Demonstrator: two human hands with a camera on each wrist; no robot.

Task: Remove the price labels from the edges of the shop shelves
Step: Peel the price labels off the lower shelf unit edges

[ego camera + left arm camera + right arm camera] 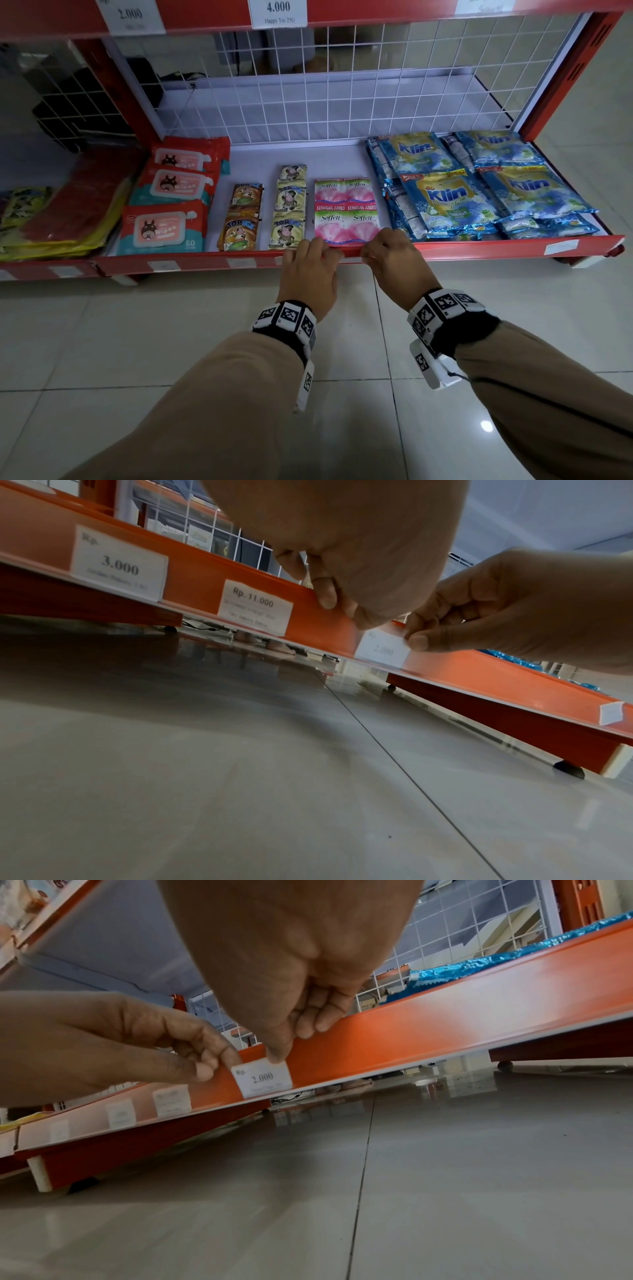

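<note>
In the head view the bottom shelf (260, 161) crosses the middle of the frame, with the floor (171, 342) below it. On it, from left to right, lie wipes packs (164, 226), drink sachets (239, 222), tissue packs (346, 209) and detergent pouches (479, 185). Both hands meet at the shelf's front edge (445, 249), centre frame: left hand (310, 270) left of the price label (263, 1079), right hand (394, 263) right of it. More labels (241, 262) sit leftward along that edge.

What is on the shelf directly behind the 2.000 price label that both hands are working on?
Pink Soffell packs lie right behind the 2.000 label. The left hand and right hand cover the shelf edge there.
</note>
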